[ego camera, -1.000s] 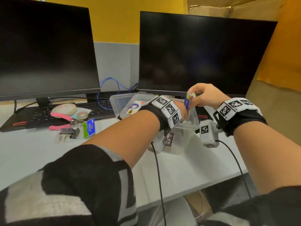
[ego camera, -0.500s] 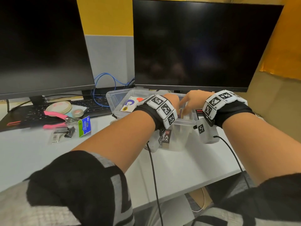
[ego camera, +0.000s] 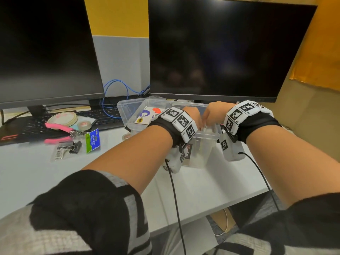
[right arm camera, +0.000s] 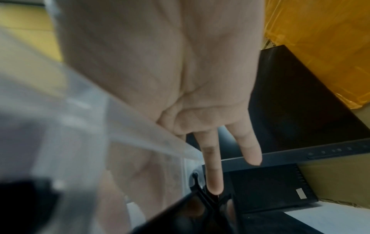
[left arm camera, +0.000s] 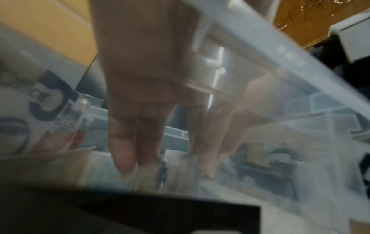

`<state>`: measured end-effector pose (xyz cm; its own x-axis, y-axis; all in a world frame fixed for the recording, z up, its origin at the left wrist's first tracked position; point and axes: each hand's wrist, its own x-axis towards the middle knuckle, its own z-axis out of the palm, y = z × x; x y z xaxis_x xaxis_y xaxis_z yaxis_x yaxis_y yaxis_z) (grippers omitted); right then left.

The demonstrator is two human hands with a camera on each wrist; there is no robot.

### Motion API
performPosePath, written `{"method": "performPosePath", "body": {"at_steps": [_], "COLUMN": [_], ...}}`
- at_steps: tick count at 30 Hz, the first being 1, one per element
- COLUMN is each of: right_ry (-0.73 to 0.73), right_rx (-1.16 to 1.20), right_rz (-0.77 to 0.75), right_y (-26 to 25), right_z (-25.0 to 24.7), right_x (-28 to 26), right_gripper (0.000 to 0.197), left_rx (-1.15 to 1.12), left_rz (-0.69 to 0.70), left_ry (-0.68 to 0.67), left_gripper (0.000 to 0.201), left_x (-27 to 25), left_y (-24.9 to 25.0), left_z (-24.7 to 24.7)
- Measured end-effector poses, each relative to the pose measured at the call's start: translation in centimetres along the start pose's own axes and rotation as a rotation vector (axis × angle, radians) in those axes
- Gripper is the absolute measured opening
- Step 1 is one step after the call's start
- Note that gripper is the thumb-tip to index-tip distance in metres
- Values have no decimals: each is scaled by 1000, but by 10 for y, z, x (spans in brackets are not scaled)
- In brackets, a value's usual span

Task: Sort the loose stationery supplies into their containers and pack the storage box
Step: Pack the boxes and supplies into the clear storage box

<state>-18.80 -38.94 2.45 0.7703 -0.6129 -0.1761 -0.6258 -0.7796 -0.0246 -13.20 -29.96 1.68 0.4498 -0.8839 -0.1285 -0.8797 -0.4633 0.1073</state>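
The clear plastic storage box (ego camera: 125, 106) stands on the white desk under the right monitor. Both hands reach down into its near right part. My left hand (ego camera: 193, 116) points straight fingers (left arm camera: 124, 158) at the box floor and grips nothing that I can see. My right hand (ego camera: 213, 111) comes in beside it. Its ring and little fingers (right arm camera: 250, 150) stick out straight past the box wall (right arm camera: 80, 126), and the other fingers show only blurred through the plastic. A white card pack with a blue C logo (ego camera: 147, 116) lies in the box's left part. The colourful packet is hidden.
Left of the box lie a bag of binder clips (ego camera: 79, 144), pink pliers (ego camera: 60, 131), two tape rolls (ego camera: 63, 117) and a keyboard (ego camera: 36, 126). A small tape roll (ego camera: 127, 136) sits against the box. Two dark monitors (ego camera: 220, 48) stand behind. The desk edge runs close below my wrists.
My right hand, which held a colourful packet above the box a second ago, has dropped into the box next to the left hand. The packet is out of sight.
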Motion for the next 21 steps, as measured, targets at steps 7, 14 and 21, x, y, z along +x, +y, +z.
{"method": "performPosePath", "body": {"at_steps": [7,14,21], "right_ry": [70,131,148], "right_rx": [49,-66,5], "right_rz": [-47,-77,-314], "right_y": [6,-11,-107], "right_z": [-8,-40,-57], "right_x": [-4,-11,-34], "right_gripper": [31,30,26], "left_rx": [-60,-254,-309], "left_rz": [56,-42,-192], "left_ry": [48,280,397], "left_gripper": [37,30,27], "left_x": [-12,-36,-72], "left_y": [-13,-45,-119], "left_z": [-10,-33,-33]}}
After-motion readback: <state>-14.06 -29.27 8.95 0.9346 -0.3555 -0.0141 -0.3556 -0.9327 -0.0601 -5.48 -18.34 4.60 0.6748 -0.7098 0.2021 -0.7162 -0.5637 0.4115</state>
